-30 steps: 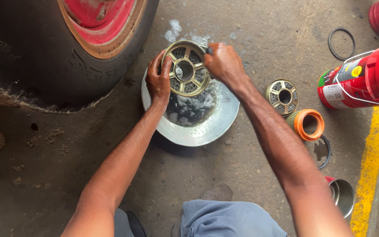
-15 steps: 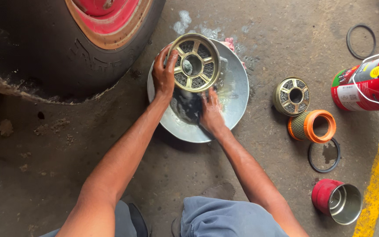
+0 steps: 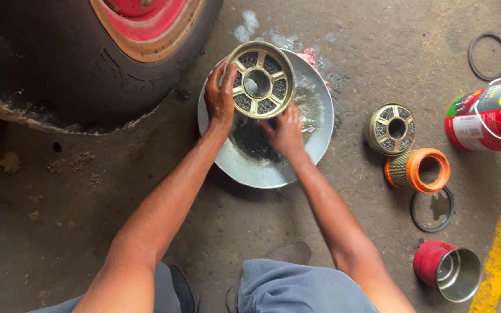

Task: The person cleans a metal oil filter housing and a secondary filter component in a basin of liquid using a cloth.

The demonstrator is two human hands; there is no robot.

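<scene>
The left hand (image 3: pixel 220 98) grasps a round brass-coloured filter element (image 3: pixel 259 80) by its rim, fingers wrapped on the left edge. It holds the element above a shallow metal basin (image 3: pixel 320 136) with dark, foamy liquid, so what drips from it seems to fall back into the basin. The spoked end cap with its round central hole faces up toward the camera, tilted a little. The long axis of the cylinder therefore runs away from the camera, down toward the liquid, and the mesh body below is mostly hidden.

The right hand (image 3: pixel 285 132) is low in the basin, just under the element, with fingers bent at the liquid. I cannot tell if it holds something or is only cupped.

The basin stands on the concrete floor beside a large tyre (image 3: pixel 76 75) with a red rim. To the right lie a second brass filter (image 3: pixel 391 128), an orange-capped filter (image 3: pixel 418 170), a black rubber ring (image 3: pixel 432 209), a red can (image 3: pixel 485 119) and a small red-and-metal cup (image 3: pixel 449 271).
</scene>
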